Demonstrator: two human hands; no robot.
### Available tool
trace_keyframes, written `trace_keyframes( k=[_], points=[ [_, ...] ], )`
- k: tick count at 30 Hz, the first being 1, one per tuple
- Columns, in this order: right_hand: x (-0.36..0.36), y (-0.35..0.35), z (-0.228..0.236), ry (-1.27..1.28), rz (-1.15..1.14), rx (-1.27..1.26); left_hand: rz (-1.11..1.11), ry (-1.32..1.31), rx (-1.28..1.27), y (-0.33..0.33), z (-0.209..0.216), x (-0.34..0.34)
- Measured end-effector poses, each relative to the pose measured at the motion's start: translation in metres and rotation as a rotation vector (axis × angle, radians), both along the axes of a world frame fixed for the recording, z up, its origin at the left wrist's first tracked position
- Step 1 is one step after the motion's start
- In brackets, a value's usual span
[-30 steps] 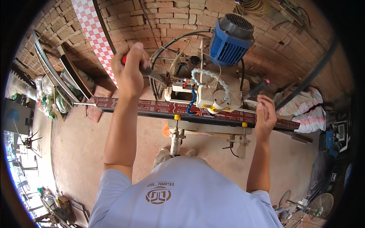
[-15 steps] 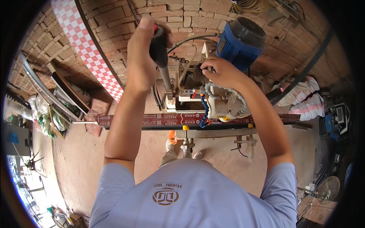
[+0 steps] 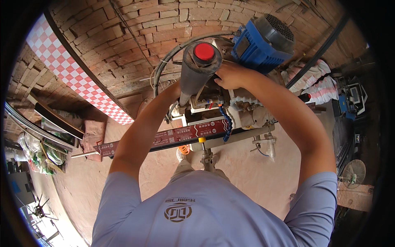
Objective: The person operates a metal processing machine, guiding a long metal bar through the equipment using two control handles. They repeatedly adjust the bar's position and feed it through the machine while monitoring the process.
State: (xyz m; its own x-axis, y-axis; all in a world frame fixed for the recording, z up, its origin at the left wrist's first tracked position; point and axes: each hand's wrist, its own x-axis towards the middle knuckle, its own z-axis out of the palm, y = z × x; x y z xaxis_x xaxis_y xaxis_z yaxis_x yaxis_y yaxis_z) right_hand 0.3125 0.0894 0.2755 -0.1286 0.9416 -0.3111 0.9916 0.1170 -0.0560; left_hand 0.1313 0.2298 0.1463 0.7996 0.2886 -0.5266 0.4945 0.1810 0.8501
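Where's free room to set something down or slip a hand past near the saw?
Bare floor right of the stand, below the long red profile. More bare floor left of the left forearm. Crowded: machine top, where the right hand, grey handle, hoses and blue motor bunch together.

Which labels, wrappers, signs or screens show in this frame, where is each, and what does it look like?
Printed wrap: long dark-red band with pale print, along the bar clamped across the machine.
Checkered panel: red-and-white squares, leaning on the brick wall at left.
Shirt emblem: round brown outline on the grey-blue chest.
No screens visible.
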Motion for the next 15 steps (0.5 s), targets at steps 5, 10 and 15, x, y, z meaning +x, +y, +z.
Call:
trace_keyframes(
  k=[5, 10, 15],
  points=[
    [0.009, 0.001, -0.018, 0.002, 0.144, 0.158, -0.109, -0.024, -0.232, -0.007, -0.011, 0.023],
    [0.013, 0.003, -0.033, -0.029, 0.180, 0.211, -0.108, 0.043, -0.289, -0.006, 0.005, 0.014],
    [0.015, -0.010, -0.037, -0.018, 0.216, 0.258, -0.060, 0.192, -0.235, -0.008, 0.018, 0.017]
  ],
)
